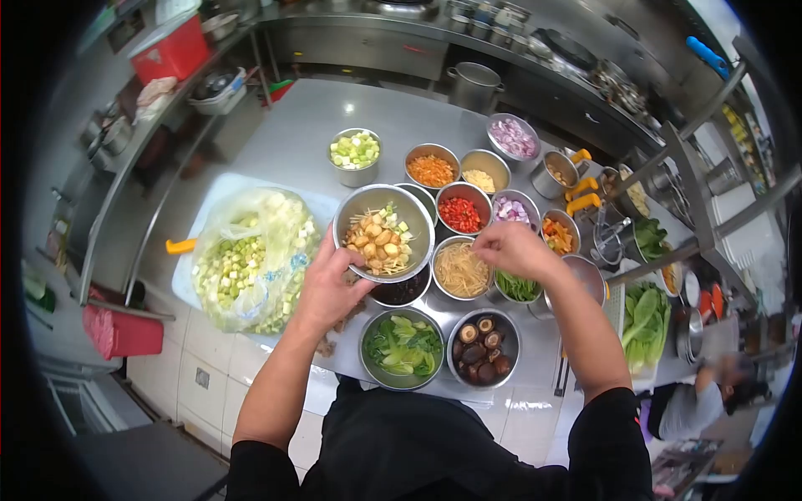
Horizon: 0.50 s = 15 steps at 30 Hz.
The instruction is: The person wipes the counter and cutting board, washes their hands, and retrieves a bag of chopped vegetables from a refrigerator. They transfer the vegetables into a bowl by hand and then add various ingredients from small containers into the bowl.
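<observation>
My left hand (328,280) grips the rim of a metal bowl (344,204) holding garlic cloves (378,242), pale shreds and cut green pieces, raised over the other bowls. My right hand (514,249) is pinched closed at the right edge of a bowl of pale yellow shreds (459,269); what its fingers hold is too small to make out. Behind these stand bowls of chopped red pepper (459,215) and diced purple onion (511,210). Nearer me are a bowl of leafy greens (403,346) and one of dark mushrooms (483,351).
At the left, a plastic bag of chopped greens (238,271) lies on a blue board (196,219). Beyond stand bowls of cut greens (355,152) and chopped orange vegetable (431,169). Metal shelf posts (678,167) rise at the right. Another person (693,405) is at the lower right.
</observation>
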Each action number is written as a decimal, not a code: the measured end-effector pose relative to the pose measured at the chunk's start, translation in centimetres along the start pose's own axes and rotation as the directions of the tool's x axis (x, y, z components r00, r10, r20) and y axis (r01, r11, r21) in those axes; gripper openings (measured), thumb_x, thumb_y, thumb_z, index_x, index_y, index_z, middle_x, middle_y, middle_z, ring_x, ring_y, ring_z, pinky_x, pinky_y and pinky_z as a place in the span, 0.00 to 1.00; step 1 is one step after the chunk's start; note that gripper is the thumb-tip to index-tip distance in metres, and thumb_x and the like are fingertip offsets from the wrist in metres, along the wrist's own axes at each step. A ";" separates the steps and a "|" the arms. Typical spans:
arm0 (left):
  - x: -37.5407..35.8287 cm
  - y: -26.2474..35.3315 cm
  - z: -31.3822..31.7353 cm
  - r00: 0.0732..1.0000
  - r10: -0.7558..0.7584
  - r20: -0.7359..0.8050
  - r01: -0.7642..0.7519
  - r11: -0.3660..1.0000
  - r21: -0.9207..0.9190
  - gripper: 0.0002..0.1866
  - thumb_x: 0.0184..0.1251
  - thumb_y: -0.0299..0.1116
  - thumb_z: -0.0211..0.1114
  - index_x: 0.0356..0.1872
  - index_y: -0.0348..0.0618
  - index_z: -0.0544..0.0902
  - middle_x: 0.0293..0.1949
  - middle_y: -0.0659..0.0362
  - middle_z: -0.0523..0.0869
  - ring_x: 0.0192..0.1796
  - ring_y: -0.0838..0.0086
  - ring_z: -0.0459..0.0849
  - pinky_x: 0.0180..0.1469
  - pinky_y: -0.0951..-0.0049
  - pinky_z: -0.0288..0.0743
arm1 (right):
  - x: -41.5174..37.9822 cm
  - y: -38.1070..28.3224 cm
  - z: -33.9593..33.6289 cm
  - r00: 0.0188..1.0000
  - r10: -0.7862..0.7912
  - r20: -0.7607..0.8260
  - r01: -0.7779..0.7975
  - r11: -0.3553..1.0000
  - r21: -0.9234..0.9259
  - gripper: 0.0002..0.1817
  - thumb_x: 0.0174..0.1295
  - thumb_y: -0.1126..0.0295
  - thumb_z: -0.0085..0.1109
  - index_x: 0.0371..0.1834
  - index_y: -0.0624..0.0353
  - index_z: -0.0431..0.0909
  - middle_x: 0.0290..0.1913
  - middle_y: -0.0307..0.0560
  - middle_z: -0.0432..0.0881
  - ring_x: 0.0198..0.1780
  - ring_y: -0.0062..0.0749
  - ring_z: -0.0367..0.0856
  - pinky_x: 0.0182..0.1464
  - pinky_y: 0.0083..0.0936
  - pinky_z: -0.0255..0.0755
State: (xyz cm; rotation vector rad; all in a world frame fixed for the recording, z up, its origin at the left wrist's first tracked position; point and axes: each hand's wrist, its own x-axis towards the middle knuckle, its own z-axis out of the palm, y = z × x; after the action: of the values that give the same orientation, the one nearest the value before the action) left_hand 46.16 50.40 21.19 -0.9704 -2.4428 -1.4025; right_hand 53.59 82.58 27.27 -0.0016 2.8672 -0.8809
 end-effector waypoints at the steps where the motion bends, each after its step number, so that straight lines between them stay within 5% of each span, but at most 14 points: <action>1: 0.1 -0.8 -0.3 0.999 0.018 0.026 -0.018 1.000 -0.023 0.18 0.46 0.28 0.82 0.34 0.41 0.79 0.73 0.40 0.67 0.67 0.47 0.78 0.59 0.60 0.81 | -0.3 -0.7 -0.4 0.996 0.088 -0.031 -0.086 0.996 0.036 0.07 0.61 0.71 0.68 0.39 0.62 0.87 0.35 0.44 0.88 0.37 0.26 0.85 0.44 0.25 0.79; 5: 0.5 -3.2 -1.2 0.985 0.136 0.103 -0.127 0.988 -0.089 0.19 0.45 0.30 0.82 0.36 0.44 0.81 0.74 0.38 0.65 0.67 0.46 0.77 0.59 0.59 0.81 | -0.2 -4.8 0.3 0.970 0.226 -0.087 -0.184 0.920 0.345 0.08 0.66 0.75 0.65 0.45 0.63 0.85 0.34 0.38 0.87 0.36 0.17 0.82 0.41 0.21 0.78; 6: 0.6 -3.6 -1.6 0.977 0.175 0.121 -0.165 0.983 -0.084 0.19 0.45 0.31 0.82 0.37 0.45 0.81 0.74 0.37 0.65 0.67 0.46 0.77 0.59 0.59 0.81 | 0.2 -6.8 0.6 0.974 0.218 -0.069 -0.183 0.924 0.337 0.11 0.66 0.76 0.64 0.50 0.63 0.84 0.40 0.42 0.88 0.42 0.24 0.85 0.47 0.24 0.79; 8: 0.5 -3.5 -2.2 0.964 0.081 0.254 -0.040 0.986 -0.163 0.18 0.46 0.31 0.81 0.38 0.47 0.82 0.75 0.34 0.62 0.66 0.47 0.79 0.59 0.60 0.81 | 1.4 -10.1 1.9 0.994 -0.039 -0.106 0.050 0.993 0.107 0.13 0.65 0.77 0.63 0.52 0.64 0.83 0.46 0.46 0.88 0.48 0.30 0.85 0.52 0.27 0.78; 9: 0.6 -4.1 -2.2 0.959 0.186 0.213 -0.142 0.968 -0.207 0.18 0.48 0.32 0.81 0.38 0.48 0.82 0.75 0.35 0.61 0.65 0.47 0.79 0.58 0.60 0.81 | 2.0 -11.7 2.6 0.979 -0.178 -0.100 0.178 0.984 -0.007 0.13 0.65 0.77 0.62 0.53 0.64 0.83 0.48 0.47 0.88 0.51 0.33 0.86 0.54 0.28 0.78; 10: 0.5 -3.8 -3.1 0.954 0.146 0.263 -0.071 0.959 -0.274 0.17 0.48 0.31 0.80 0.38 0.47 0.82 0.75 0.36 0.62 0.65 0.47 0.79 0.58 0.60 0.80 | 2.5 -13.4 2.9 0.983 -0.156 -0.094 0.161 0.986 0.047 0.16 0.65 0.77 0.61 0.56 0.64 0.81 0.56 0.51 0.86 0.59 0.41 0.83 0.61 0.32 0.75; 14: -0.9 -4.4 -9.3 0.978 0.188 0.089 -0.154 0.943 -0.295 0.17 0.47 0.28 0.80 0.37 0.44 0.82 0.73 0.39 0.67 0.64 0.48 0.80 0.60 0.61 0.79 | 5.0 -18.6 4.8 0.918 -0.047 -0.393 0.169 0.944 0.282 0.03 0.65 0.78 0.66 0.38 0.62 0.81 0.36 0.34 0.81 0.38 0.15 0.78 0.42 0.17 0.74; 15: -1.9 -5.1 -11.5 0.986 0.158 0.052 -0.139 0.955 -0.260 0.17 0.46 0.28 0.80 0.37 0.43 0.82 0.71 0.40 0.69 0.64 0.48 0.80 0.60 0.60 0.79 | 5.8 -19.5 5.0 0.936 0.055 -0.349 0.091 0.917 0.388 0.03 0.66 0.76 0.65 0.39 0.63 0.80 0.37 0.34 0.82 0.38 0.16 0.79 0.43 0.18 0.75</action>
State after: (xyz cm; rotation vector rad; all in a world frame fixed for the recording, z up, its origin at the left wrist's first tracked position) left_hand 42.57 38.31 23.04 -1.2520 -2.2182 -1.6850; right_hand 47.73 63.39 33.24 0.1937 2.9361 -1.6062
